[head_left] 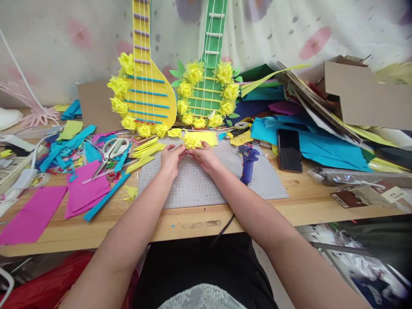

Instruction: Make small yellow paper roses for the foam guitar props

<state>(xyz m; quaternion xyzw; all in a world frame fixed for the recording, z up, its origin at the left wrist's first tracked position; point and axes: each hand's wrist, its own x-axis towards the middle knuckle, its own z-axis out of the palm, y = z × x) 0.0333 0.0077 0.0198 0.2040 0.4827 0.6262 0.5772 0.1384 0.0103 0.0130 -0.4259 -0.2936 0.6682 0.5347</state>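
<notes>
Over the back of the grey cutting mat, both my hands are closed around a yellow paper flower. My left hand pinches it from the left, and my right hand grips its right side. Right behind it lie another yellow flower and a yellow paper sheet. A purple glue gun rests on the mat to the right of my right hand. Yellow paper strips are fanned out left of my left hand.
A yellow paper guitar and a green one, both trimmed with yellow flowers, stand at the back. Scissors lie among scraps and magenta sheets at left. A phone sits on blue paper at right.
</notes>
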